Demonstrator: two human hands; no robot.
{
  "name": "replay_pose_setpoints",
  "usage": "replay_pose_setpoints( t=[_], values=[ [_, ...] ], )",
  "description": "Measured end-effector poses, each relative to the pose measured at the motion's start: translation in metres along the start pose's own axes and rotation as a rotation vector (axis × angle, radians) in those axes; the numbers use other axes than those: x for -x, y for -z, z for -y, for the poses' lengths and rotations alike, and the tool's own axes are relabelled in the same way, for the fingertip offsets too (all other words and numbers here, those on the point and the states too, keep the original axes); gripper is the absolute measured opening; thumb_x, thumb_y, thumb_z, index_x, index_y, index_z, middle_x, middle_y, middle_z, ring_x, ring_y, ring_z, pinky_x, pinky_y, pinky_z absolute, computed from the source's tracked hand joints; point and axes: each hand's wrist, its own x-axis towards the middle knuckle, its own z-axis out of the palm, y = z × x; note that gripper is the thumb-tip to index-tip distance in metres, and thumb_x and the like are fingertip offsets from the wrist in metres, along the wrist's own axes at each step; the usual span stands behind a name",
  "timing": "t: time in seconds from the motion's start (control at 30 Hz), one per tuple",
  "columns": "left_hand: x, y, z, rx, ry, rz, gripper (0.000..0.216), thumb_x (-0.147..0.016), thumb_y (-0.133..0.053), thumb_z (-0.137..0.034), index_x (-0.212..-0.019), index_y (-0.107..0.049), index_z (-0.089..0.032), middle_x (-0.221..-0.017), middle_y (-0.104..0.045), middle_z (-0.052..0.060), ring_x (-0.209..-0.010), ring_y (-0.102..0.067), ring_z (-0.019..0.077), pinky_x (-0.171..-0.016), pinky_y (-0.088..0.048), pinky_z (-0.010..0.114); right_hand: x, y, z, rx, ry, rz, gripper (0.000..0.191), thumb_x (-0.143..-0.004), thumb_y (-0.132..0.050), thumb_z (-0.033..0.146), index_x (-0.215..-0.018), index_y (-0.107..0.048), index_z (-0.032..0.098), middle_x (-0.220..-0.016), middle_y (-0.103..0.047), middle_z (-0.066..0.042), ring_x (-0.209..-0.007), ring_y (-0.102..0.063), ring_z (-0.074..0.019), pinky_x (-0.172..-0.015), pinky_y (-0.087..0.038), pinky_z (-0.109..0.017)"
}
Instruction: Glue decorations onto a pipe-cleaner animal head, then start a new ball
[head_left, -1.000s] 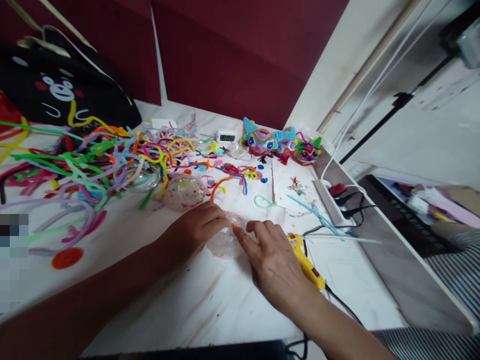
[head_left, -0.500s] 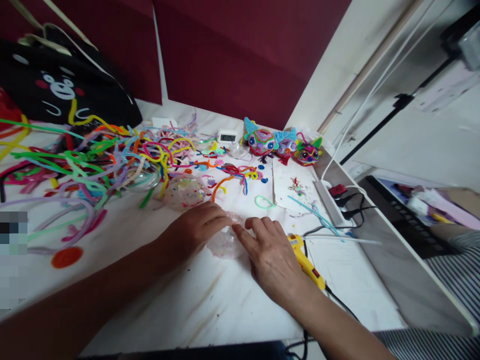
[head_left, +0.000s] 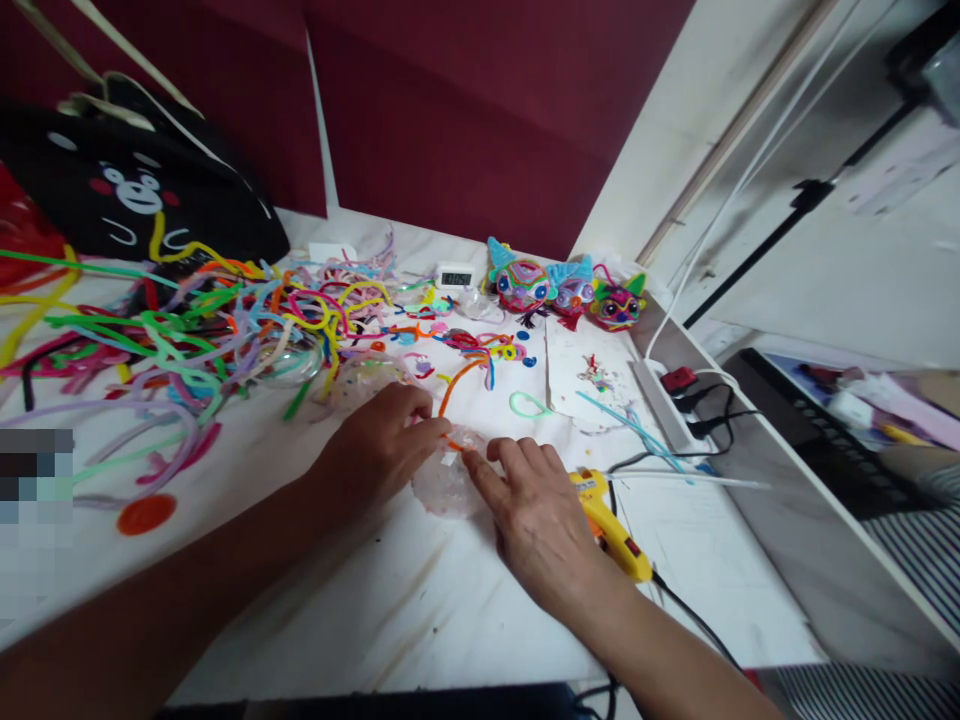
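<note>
A clear speckled ball lies on the white table between my two hands. My left hand rests on its left side, fingers curled, pinching an orange pipe cleaner whose end lies on top of the ball. My right hand lies flat to the right, index finger pressing the ball where the orange end meets it. A yellow glue gun lies just right of my right hand.
A heap of coloured pipe cleaners covers the left of the table, with a black bear-print bag behind. Three finished pipe-cleaner heads and a small digital clock stand at the back. A power strip lies along the right edge.
My left hand moved slightly up and left and drew the orange pipe cleaner onto the ball. The second speckled ball behind it is now mostly hidden. My right hand barely shifted.
</note>
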Motion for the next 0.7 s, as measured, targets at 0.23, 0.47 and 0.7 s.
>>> replay_pose_setpoints(
  t=[0.23,0.47,0.7],
  values=[
    [-0.004,-0.002,-0.002,0.226,0.128,0.022,0.012,-0.095,-0.054,-0.017,-0.098,-0.066,-0.016,-0.091,-0.07,0.003,-0.08,-0.066,0.0137,-0.072,-0.053,0.023,-0.001,0.0,0.001,0.005,-0.006,-0.005,0.045,-0.087,-0.053,0.001,-0.13,-0.06,0.012,-0.105,-0.063,-0.013,-0.088,-0.05,-0.0267,-0.072,-0.042,-0.041],
    [-0.008,-0.009,-0.001,0.336,0.298,0.008,0.015,-0.087,-0.057,-0.018,-0.099,-0.066,-0.021,-0.078,-0.069,-0.003,-0.06,-0.058,0.0091,-0.059,-0.047,0.019,-0.001,0.0,0.001,-0.001,-0.004,-0.011,0.044,-0.086,-0.052,0.001,-0.128,-0.061,0.011,-0.102,-0.063,-0.012,-0.086,-0.05,-0.0264,-0.071,-0.041,-0.04],
    [-0.02,-0.004,0.004,0.512,0.514,0.153,0.023,-0.079,-0.065,-0.031,-0.1,-0.067,-0.019,-0.082,-0.075,-0.001,-0.056,-0.057,0.0099,-0.057,-0.047,0.021,-0.001,0.0,0.001,-0.011,-0.009,-0.021,0.045,-0.085,-0.052,0.0,-0.127,-0.062,0.012,-0.101,-0.063,-0.012,-0.085,-0.051,-0.0254,-0.07,-0.04,-0.039]
  ],
)
